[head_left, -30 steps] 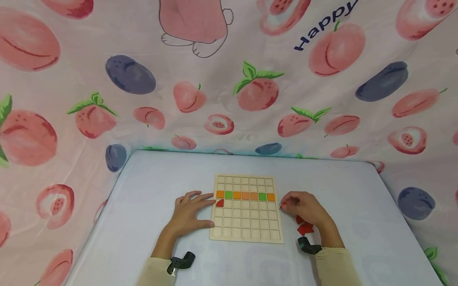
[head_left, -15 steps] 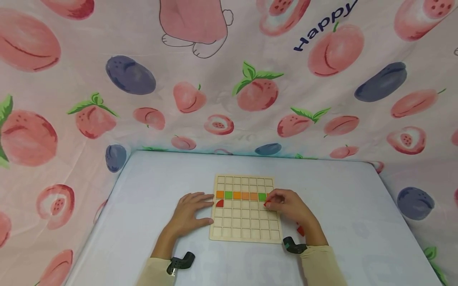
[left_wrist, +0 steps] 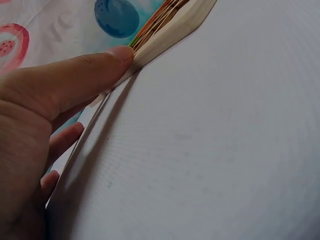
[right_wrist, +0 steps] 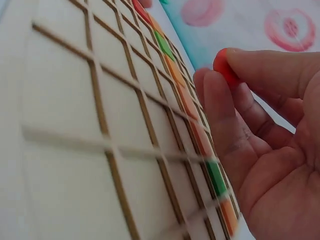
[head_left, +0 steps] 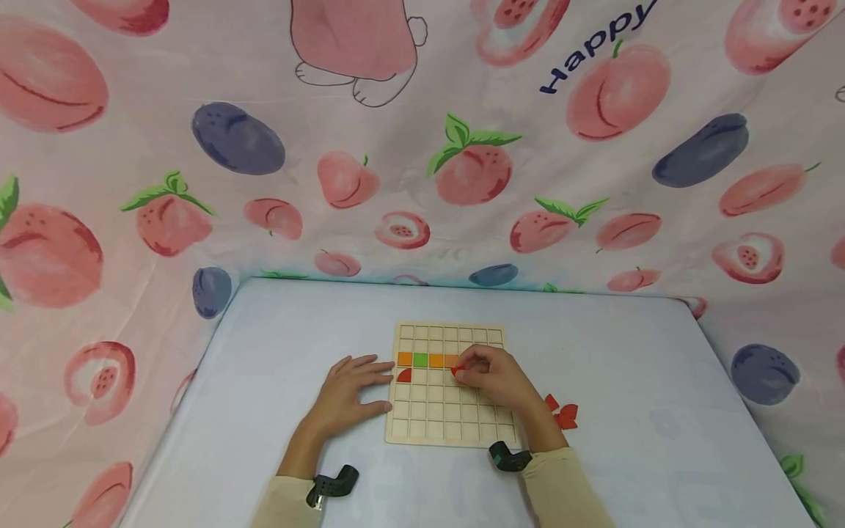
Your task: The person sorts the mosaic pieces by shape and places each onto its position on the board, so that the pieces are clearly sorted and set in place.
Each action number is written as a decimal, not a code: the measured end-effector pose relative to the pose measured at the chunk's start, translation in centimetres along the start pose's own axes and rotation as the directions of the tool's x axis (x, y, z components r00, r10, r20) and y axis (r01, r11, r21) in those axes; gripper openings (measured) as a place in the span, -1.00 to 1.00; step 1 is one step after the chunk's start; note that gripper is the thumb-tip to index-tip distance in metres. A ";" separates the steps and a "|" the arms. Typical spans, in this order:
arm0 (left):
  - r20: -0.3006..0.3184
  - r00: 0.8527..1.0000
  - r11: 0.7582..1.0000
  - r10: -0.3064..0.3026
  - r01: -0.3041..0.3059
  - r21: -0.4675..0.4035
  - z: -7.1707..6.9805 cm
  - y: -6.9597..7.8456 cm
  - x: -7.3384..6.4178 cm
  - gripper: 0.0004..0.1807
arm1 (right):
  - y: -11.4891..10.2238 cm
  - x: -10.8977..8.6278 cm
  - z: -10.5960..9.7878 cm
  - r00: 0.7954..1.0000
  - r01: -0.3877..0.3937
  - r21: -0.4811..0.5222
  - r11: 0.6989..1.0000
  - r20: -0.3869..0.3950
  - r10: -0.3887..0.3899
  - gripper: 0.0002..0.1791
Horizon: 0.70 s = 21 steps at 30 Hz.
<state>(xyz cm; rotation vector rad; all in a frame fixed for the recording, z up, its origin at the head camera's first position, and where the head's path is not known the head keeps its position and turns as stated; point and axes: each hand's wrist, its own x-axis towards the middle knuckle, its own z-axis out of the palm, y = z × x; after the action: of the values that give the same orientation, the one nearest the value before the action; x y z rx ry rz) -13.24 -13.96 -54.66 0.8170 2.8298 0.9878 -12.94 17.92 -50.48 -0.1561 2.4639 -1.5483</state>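
Over the grid board (head_left: 430, 411), our right grip (head_left: 494, 375) pinches a small red piece (right_wrist: 226, 66); our left grip (head_left: 348, 389), spread, touches the board's left edge. We'd best steady the board from there and lower the piece flat, without twisting the pinch.
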 end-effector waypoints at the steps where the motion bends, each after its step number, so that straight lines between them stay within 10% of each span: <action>1: -0.002 1.000 1.000 0.000 0.000 -0.001 0.0 0.0 0.0 -0.46 | -0.1 0.2 0.4 1.000 0.001 -0.005 1.000 -0.004 -0.001 -0.84; 21: -0.002 1.000 0.999 -0.022 0.022 0.031 0.1 0.0 0.1 -0.52 | -0.7 2.5 5.5 0.997 -0.065 0.118 0.991 -0.028 0.069 -0.75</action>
<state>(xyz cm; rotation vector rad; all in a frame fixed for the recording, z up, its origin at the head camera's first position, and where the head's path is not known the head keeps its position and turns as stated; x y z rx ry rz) -13.31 -13.88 -54.73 0.7860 2.8564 0.9442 -14.01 12.27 -52.49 -0.0284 2.3685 -1.6731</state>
